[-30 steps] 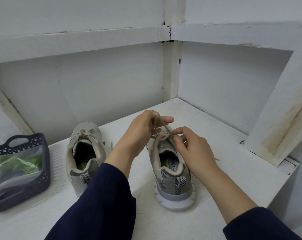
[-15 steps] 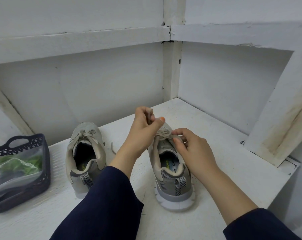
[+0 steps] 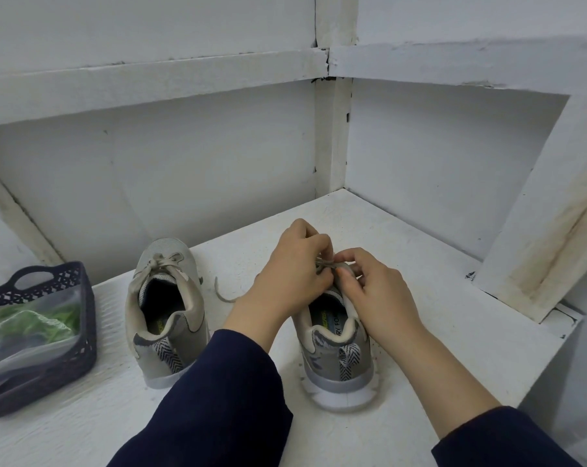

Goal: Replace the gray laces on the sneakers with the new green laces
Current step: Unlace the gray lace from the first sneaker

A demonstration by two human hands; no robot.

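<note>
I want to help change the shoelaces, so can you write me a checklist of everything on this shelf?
Surface: white painted shelf, scuffed.
Job's things: worked sneaker and other sneaker, heels toward the camera, both gray-laced; green laces bagged in the dark basket.
Clutter: nothing seen.
Grippers: left hand and right hand, fingers pinching the gray lace on the worked sneaker.
Cables: nothing seen.
Surroundings: white wall boards and beams.

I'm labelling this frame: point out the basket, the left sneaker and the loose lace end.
basket (image 3: 88,335), head view, on its right wall.
left sneaker (image 3: 165,251), head view, on its toe.
loose lace end (image 3: 225,299), head view, on its curved strand.
</note>
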